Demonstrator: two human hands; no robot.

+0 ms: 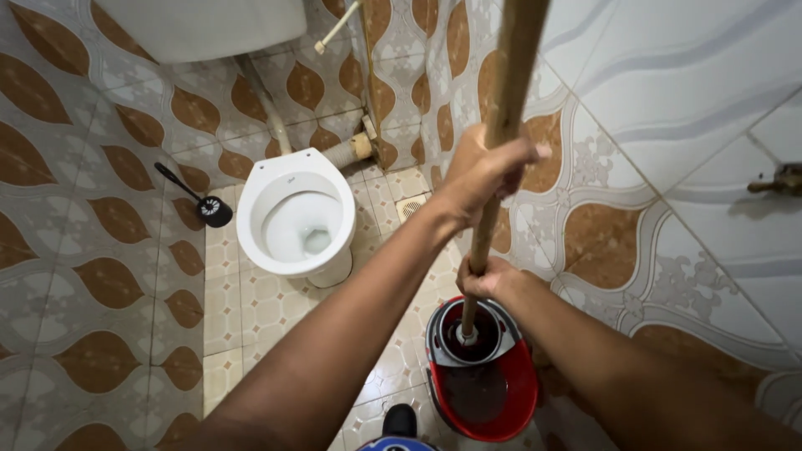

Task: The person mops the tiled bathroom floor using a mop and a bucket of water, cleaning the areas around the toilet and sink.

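Head view: both your hands grip a wooden mop handle standing in a red spin bucket.

Your left hand sits higher on the mop handle, its fingers clamped around the wood; your right hand holds it lower down, fingers wrapped tight just above the bucket. The handle stands nearly upright, tilted slightly toward the top right, and its lower end goes into the grey wringer basket at the far side of the red bucket, which holds dark water. The bucket stands on the tiled floor against the right wall. A white toilet with its seat open stands well apart to the left, with a black toilet brush just beside it, leaning at the patterned wall.
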